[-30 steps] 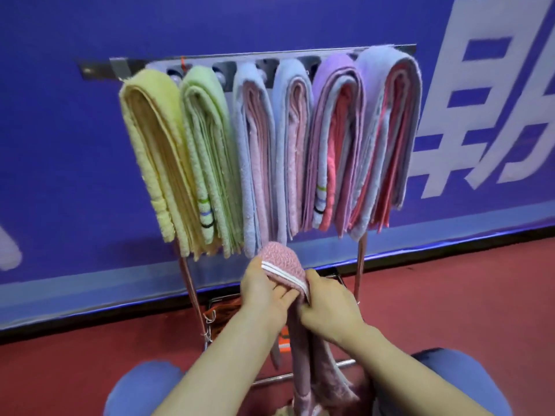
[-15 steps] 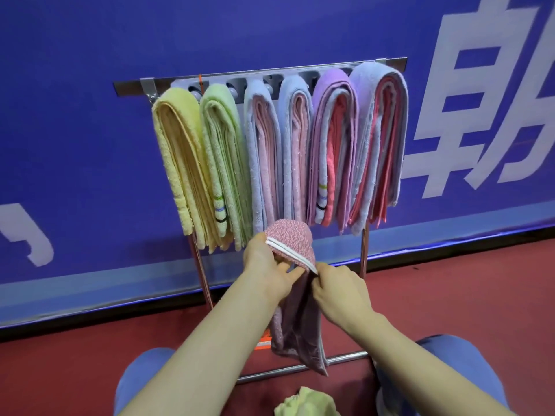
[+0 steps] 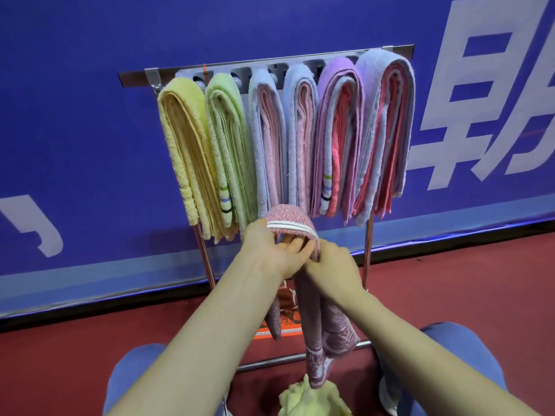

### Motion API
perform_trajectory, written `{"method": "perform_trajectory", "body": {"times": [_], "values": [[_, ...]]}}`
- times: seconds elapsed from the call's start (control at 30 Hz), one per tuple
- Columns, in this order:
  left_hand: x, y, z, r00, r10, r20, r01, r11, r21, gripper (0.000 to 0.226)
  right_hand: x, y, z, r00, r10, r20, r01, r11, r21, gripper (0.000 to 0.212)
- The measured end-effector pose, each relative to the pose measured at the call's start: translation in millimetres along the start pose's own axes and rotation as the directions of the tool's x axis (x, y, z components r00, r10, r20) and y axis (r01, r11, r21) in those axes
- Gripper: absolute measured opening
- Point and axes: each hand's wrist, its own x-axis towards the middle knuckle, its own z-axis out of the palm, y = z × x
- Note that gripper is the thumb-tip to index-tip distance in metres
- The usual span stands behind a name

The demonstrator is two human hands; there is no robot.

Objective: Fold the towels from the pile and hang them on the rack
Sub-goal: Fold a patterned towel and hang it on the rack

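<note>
A pink towel (image 3: 286, 219) with white stripes is folded over between my hands, and its long mauve end (image 3: 316, 331) hangs down toward the floor. My left hand (image 3: 270, 250) grips the fold from the left. My right hand (image 3: 333, 265) pinches the towel just below the fold on the right. Behind them stands the metal rack (image 3: 135, 78), with several folded towels hanging from it: yellow (image 3: 183, 145), green (image 3: 228, 139), light blue with pink, purple and blue with coral. A crumpled yellow-green towel (image 3: 309, 399) lies on the floor at the bottom.
A blue banner wall (image 3: 75, 130) with white characters stands right behind the rack. The floor (image 3: 465, 280) is red. An orange cloth (image 3: 288, 319) hangs low within the rack frame. My knees in blue trousers (image 3: 450, 355) flank the lower rack bar (image 3: 270, 360).
The pink towel has been lifted, so its tail now hangs clear of the pile. My hands have drawn closer together on the fold, and the view has shifted right and down.
</note>
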Motion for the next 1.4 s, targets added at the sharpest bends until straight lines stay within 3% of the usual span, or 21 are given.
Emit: {"method": "perform_trajectory", "body": {"times": [0.13,0.23,0.37,0.43,0.47,0.53,0.6,0.63,0.73,0.87,0.93,1.03,1.1,1.23,1.3,1.4], "values": [[2.3,6.8,-26.5,0.994,0.107,-0.031,-0.108,0.994,-0.016,0.032,17.8,5.9,-20.6,0.995,-0.074,-0.062,0.060,0.976,-0.208,0.011],[12.3,-12.3,-62.4,0.992,0.071,-0.109,-0.067,0.997,0.034,0.033,29.6,-6.7,-35.4,0.976,-0.184,-0.116,0.140,0.939,-0.314,0.013],[10.8,-52.4,-83.4,0.982,-0.094,-0.164,0.149,0.918,0.367,0.011,30.3,-30.5,-41.8,0.944,-0.324,-0.063,0.263,0.854,-0.448,0.015],[11.7,-59.0,-81.7,0.991,-0.019,-0.133,0.094,0.803,0.589,0.010,26.7,-36.3,-42.2,0.938,-0.344,-0.049,0.282,0.835,-0.472,0.016],[15.1,-58.6,-80.2,0.991,0.115,-0.074,-0.029,0.706,0.708,0.010,24.9,-37.5,-42.5,0.936,-0.348,-0.049,0.285,0.834,-0.472,0.016],[22.1,-53.1,-77.0,0.883,0.447,0.146,-0.317,0.336,0.887,0.021,21.7,-37.9,-44.4,0.933,-0.356,-0.051,0.294,0.836,-0.464,0.015],[22.4,-44.8,-70.4,0.688,0.644,0.334,-0.395,-0.054,0.917,0.030,19.4,-35.6,-45.8,0.923,-0.381,-0.050,0.320,0.834,-0.448,0.013],[21.1,-40.7,-66.0,0.608,0.691,0.392,-0.398,-0.161,0.903,0.033,18.3,-34.5,-46.3,0.915,-0.400,-0.050,0.340,0.832,-0.438,0.013],[24.0,-30.9,-52.9,0.444,0.725,0.527,-0.469,-0.313,0.826,0.034,15.7,-31.4,-46.4,0.895,-0.444,-0.041,0.394,0.831,-0.393,0.014],[28.3,-23.2,-38.8,0.282,0.560,0.779,-0.527,-0.588,0.613,0.025,12.7,-25.7,-45.7,0.893,-0.433,-0.127,0.395,0.886,-0.241,0.014],[27.8,-16.5,-34.1,0.225,0.536,0.814,-0.544,-0.624,0.561,0.025,10.8,-17.6,-42.7,0.923,-0.361,-0.135,0.317,0.910,-0.268,0.018],[27.2,-8.5,-32.3,0.200,0.541,0.817,-0.550,-0.628,0.550,0.025,7.6,-0.6,-33.6,0.979,-0.203,-0.038,0.181,0.934,-0.307,0.016],[31.6,-4.7,-37.6,0.245,0.534,0.809,-0.481,-0.657,0.580,0.024,6.7,6.5,-28.3,0.995,-0.092,0.032,0.097,0.975,-0.202,0.019],[47.7,-11.2,-63.1,0.496,0.535,0.683,-0.366,-0.584,0.724,0.024,5.4,6.9,-21.8,0.997,-0.044,0.062,0.048,0.997,-0.061,0.021],[54.4,-23.9,-79.8,0.636,0.544,0.546,-0.291,-0.487,0.824,0.024,4.4,5.0,-16.7,0.998,-0.036,0.042,0.037,0.999,-0.025,0.031],[62.6,-52.2,-104.9,0.847,0.432,0.309,-0.237,-0.213,0.948,0.050,4.5,5.3,-8.1,0.999,0.018,0.026,-0.019,0.999,0.029,0.029]]}}
